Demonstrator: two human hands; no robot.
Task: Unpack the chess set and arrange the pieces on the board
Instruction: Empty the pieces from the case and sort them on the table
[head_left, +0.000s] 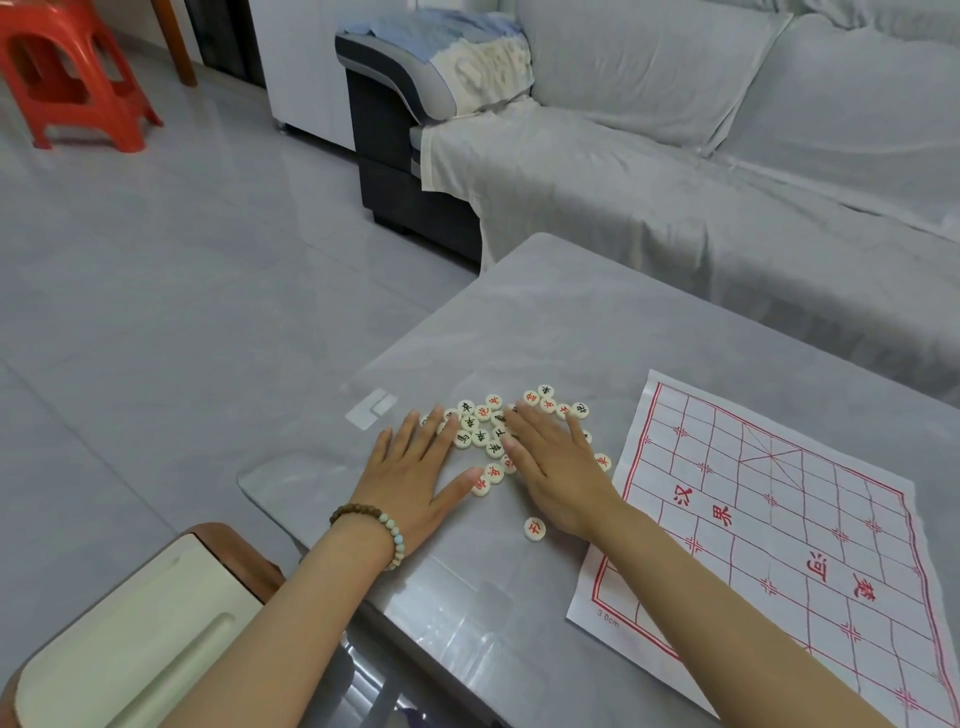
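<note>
Many pieces (481, 435) are being spread by the left hand (415, 475) and right hand (558, 467), fingers (410, 437) straight and splayed. One is likely being needed on the board (779, 519) next.

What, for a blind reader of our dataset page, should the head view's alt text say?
A person's left hand and right hand lie flat, fingers spread, on a loose pile of round cream chess pieces on a grey table. The red-lined paper board lies to their right, bare of pieces.

glossy table (597, 322) – creased paper board (779, 519), smooth plastic-looking pieces (483, 431).
</note>
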